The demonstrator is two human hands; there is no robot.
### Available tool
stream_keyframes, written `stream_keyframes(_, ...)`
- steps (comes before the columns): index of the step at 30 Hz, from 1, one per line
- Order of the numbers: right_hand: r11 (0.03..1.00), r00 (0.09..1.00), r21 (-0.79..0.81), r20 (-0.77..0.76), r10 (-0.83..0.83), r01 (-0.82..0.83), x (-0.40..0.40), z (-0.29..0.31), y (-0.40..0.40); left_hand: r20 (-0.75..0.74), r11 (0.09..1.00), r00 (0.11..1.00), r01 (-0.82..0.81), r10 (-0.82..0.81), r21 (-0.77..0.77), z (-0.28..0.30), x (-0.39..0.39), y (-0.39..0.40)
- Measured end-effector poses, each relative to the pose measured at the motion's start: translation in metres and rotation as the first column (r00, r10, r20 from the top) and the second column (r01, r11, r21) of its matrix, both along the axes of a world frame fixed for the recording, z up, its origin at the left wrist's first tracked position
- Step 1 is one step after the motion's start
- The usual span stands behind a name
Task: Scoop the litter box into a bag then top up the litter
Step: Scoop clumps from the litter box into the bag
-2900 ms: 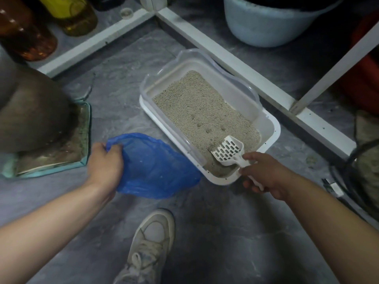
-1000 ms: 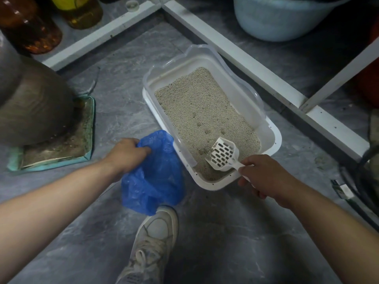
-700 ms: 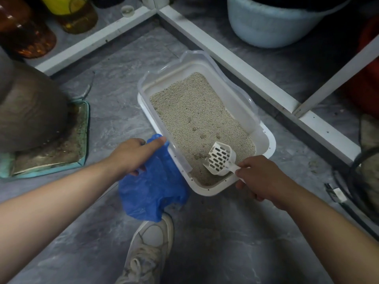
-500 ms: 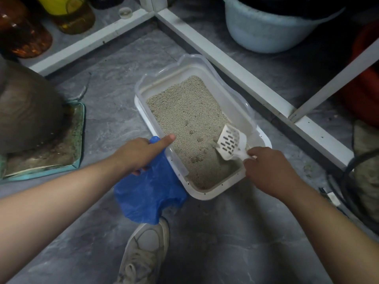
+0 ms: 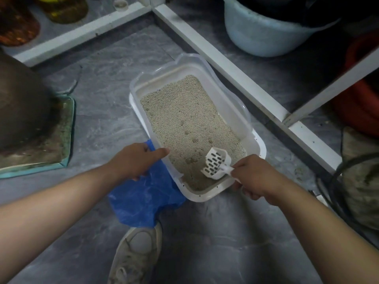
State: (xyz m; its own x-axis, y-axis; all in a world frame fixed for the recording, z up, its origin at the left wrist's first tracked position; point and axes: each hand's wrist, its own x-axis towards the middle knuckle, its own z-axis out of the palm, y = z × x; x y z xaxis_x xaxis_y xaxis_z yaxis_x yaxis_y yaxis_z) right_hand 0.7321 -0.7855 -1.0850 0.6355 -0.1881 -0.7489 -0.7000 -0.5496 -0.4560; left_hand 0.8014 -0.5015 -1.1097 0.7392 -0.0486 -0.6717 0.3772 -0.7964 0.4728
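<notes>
Right hand (image 5: 255, 178) around scoop (image 5: 215, 166)

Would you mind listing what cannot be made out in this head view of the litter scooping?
- Blue bag: its opening, hidden under the left hand and the litter box edge.
- Scoop: its handle, enclosed by the right hand; contents unclear.
- Clumps in the litter: too small to distinguish from dents.
- Pale tub and bottles: cut off by the top edge.
</notes>
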Motion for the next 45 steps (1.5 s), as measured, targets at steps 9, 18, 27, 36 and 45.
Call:
stream_keyframes(9, 0.978, 0.96, 0.139, -0.255, -0.116, 0.155, 0.012, 0.005, 0.019, 0.003, 0.992, 0.998, -0.062, 0.062, -0.107, -0.004, -0.011, 0.01)
stream_keyframes(18, 0.948, 0.959, 0.207, -0.204, -0.199, 0.241, 0.02, 0.002, 0.052, 0.005, 0.99, 1.0, -0.008, 0.008, -0.138, -0.005, -0.007, 0.008)
stream_keyframes(27, 0.974, 0.983, 0.174, -0.138, -0.119, 0.142, 0.027, 0.003, 0.068, -0.029, 0.986, 1.0, -0.014, 0.009, -0.168, -0.007, -0.002, 0.004)
stream_keyframes(36, 0.994, 0.999, -0.106, 0.012, 0.038, -0.036, 0.033, 0.036, 0.0, -0.04, 0.98, 0.999, -0.037, 0.03, -0.194, -0.009, -0.003, 0.006)
stream_keyframes(45, 0.624, 0.794, -0.591, -0.048, 0.606, -0.512, 0.048, 0.023, 0.019, -0.027, 0.982, 0.999, -0.036, 0.032, -0.186, -0.005, -0.003, 0.001)
